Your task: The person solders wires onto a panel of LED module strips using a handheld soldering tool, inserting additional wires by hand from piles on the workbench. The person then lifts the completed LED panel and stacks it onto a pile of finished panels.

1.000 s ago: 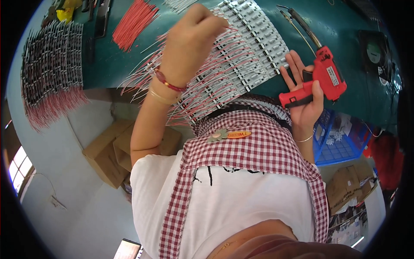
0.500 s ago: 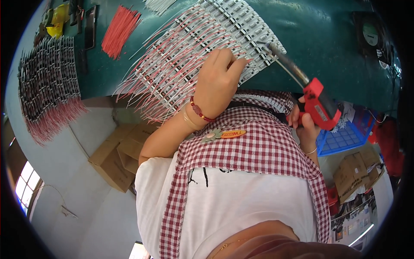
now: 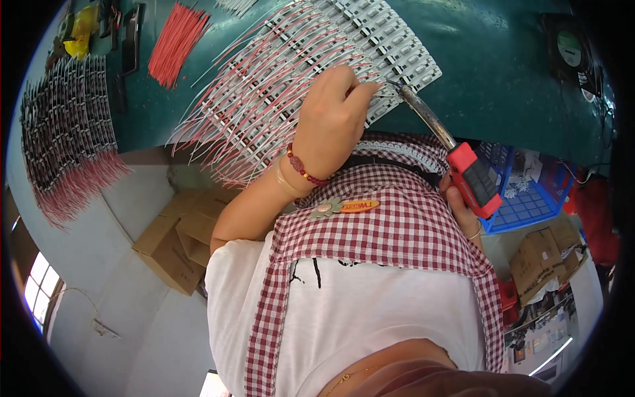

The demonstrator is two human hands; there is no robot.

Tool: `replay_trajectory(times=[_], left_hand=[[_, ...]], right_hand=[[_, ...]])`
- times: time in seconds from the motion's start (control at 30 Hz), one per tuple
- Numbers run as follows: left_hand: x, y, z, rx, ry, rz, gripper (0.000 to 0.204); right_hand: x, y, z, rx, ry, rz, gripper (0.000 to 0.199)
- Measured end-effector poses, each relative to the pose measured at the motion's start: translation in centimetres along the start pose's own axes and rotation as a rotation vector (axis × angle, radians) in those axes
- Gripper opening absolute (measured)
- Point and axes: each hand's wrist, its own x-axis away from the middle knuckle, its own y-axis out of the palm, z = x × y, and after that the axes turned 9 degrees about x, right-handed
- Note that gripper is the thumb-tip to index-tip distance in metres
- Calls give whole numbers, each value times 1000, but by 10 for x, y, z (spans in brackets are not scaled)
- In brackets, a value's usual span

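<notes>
My left hand is over a panel of small white-and-black parts, its thumb and index finger pinched on a thin wire among the rows. In my right hand is a red-and-black soldering gun, gripped by the handle. Its metal barrel points up and left, and the tip rests at a part just beside my left fingertips. Many red and white wires stick out from the panel's left side. The exact contact of tip and wire is too small to make out.
On the green table, a bundle of red wires and some white wires lie at the far left. A finished-looking stack of wired strips hangs over the left edge. A black round device stands right; a blue crate is below.
The soldering gun has moved left and a little down, bringing its tip to the parts by my left fingertips. My left hand has shifted slightly, still pinched.
</notes>
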Motion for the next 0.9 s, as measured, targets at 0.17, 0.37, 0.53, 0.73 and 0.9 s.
replay_trajectory(times=[0.17, 0.37, 0.53, 0.73, 0.9], left_hand=[[-1, 1, 0, 1, -4, -13, 17], [-2, -1, 0, -6, -15, -23, 17], [-4, -2, 2, -16, -23, -44, 14], [-6, -5, 4, -218, -6, -40, 14], [-2, 1, 4, -81, 83, 30, 13]], right_hand=[[1, 1, 3, 290, -49, -3, 16], [9, -3, 7, 106, -62, 72, 18], [12, -8, 10, -69, 41, 13, 25], [22, -9, 24, -71, 86, -92, 36], [22, -14, 24, -101, 86, -160, 36]])
